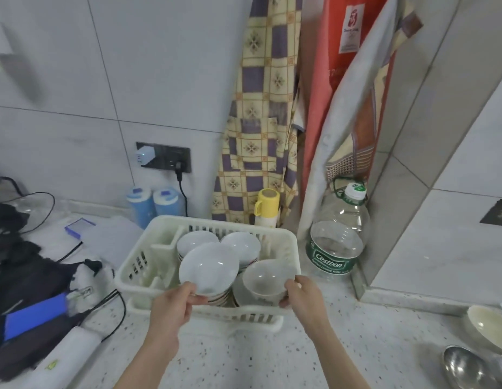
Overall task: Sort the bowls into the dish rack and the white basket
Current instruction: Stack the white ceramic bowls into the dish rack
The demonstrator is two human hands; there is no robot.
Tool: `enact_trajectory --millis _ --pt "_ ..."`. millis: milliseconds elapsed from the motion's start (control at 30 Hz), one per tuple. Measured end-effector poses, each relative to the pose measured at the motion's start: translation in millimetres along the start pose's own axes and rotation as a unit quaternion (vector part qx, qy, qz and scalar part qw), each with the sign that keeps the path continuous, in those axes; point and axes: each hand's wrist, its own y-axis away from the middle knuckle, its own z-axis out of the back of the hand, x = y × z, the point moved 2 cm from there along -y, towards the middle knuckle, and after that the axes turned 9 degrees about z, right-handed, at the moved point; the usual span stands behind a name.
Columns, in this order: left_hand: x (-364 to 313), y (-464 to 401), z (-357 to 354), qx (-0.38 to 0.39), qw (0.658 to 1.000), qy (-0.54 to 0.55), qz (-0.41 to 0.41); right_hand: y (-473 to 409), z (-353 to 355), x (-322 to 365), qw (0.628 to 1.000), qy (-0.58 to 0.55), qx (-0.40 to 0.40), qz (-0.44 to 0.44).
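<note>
The left hand (171, 304) pinches a tilted white bowl (209, 266) and the right hand (301, 294) grips a small bowl (265, 282), both over the white basket (137, 265). More bowls (243, 245) sit inside it, near the worktop's (244, 357) back wall.

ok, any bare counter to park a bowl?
Free: speckled counter between the forearms, in front of the white basket. Crowded: left side with dark cloth and cables; right corner holds a cream bowl and metal spoons.
</note>
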Motion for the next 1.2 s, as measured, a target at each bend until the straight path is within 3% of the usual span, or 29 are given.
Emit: enact_trajectory --millis 333,700,900,1067,1133,1200 --pt "-8 -26 -3 0.032 0.999 -0.021 0.015 -21 -26 -7 0.984 0.177 0.034 -0.009" --pt "-13 -51 -41 0.070 0.995 -0.075 0.009 -30 -28 -14 0.957 0.270 0.100 -0.036" --pt "-15 -58 -60 0.094 0.977 -0.188 -0.031 -28 -24 -18 0.975 0.210 0.066 -0.031" --pt "-21 -59 -72 0.101 0.923 -0.358 -0.099 -27 -17 -17 0.995 0.087 0.023 -0.035" --pt "-21 -62 -77 0.115 0.911 -0.385 -0.095 -26 -14 -15 0.998 0.042 0.028 -0.029" --pt "-17 -65 -82 0.125 0.913 -0.382 -0.074 -25 -12 -14 0.997 0.065 0.047 -0.010"
